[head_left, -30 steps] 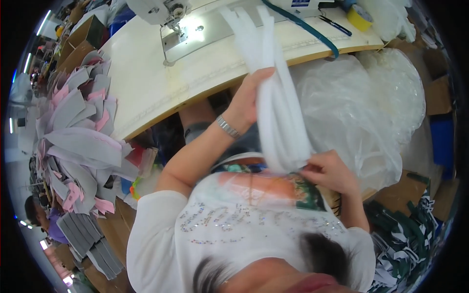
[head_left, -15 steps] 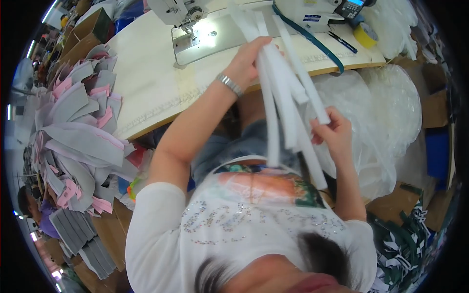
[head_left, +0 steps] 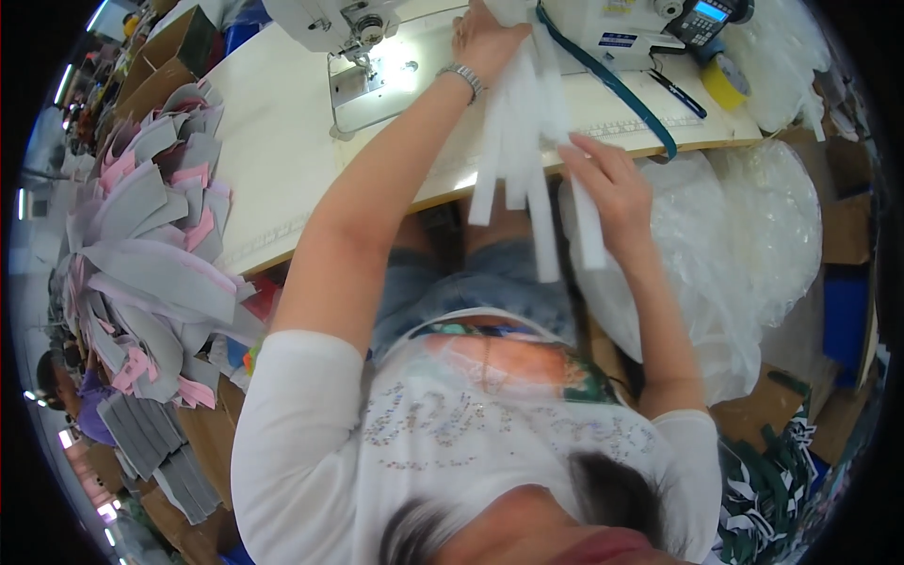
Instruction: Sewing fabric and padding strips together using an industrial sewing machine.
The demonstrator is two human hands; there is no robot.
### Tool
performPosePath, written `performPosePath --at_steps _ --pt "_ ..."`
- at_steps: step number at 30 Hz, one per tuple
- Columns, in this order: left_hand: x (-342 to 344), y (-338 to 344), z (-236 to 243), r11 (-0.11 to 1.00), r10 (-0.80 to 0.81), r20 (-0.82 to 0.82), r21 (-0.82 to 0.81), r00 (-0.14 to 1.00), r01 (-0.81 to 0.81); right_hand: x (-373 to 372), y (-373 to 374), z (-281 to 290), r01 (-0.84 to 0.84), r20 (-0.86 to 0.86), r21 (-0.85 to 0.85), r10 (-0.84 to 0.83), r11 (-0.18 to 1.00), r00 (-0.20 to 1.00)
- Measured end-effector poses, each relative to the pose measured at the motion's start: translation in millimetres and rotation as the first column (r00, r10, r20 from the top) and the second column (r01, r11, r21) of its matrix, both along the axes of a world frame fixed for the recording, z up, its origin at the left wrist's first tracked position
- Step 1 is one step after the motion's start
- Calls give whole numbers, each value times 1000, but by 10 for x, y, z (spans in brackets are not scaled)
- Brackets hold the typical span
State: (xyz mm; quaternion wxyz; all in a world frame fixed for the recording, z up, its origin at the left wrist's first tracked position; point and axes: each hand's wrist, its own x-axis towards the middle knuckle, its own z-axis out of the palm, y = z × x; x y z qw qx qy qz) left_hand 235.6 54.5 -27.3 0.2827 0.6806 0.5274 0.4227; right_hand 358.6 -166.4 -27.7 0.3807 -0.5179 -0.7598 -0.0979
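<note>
A bundle of long white strips (head_left: 518, 141) hangs over the table's front edge, its upper part by the machine bed. My left hand (head_left: 490, 40), with a metal watch on the wrist, is closed on the upper part of the bundle; its fingertips are partly hidden. At the right side of the bundle is my right hand (head_left: 612, 188), its fingers stretched out against the outermost strip. The lower end of that strip hangs beside this hand. The strips' loose ends hang above my lap, slightly blurred.
A sewing machine (head_left: 353, 28) stands at the back of the white table (head_left: 273, 160), with a teal strap (head_left: 603, 75), black tweezers (head_left: 678, 94) and yellow tape (head_left: 725, 83) farther right. Grey and pink fabric pieces (head_left: 160, 254) pile up at left. Clear plastic bags (head_left: 716, 254) bulge at right.
Both hands have moved away from my body, toward the machine, carrying the white strips up over the table. The right hand's fingers have straightened from their pinch on one strip.
</note>
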Motion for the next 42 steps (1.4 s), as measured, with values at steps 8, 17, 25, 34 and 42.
performPosePath --at_steps 8,17,25,34,42 --pt "48 837 -409 997 53 -89 55 995 -49 419 794 -17 105 209 113 -127 988 970" --pt "-788 -699 -247 916 -377 25 157 926 369 24 -712 99 -421 -515 -791 -113 444 850" --pt "260 -539 -538 792 -296 -172 505 939 342 -141 -102 -28 63 -423 -474 -290 878 859" --pt "139 -131 -299 845 -460 -133 237 878 479 1154 -1791 449 -102 -265 -959 -706 265 657" --pt "-27 -450 -70 880 -393 -139 231 909 416 1871 -2928 -1146 800 611 -511 -522 315 596"
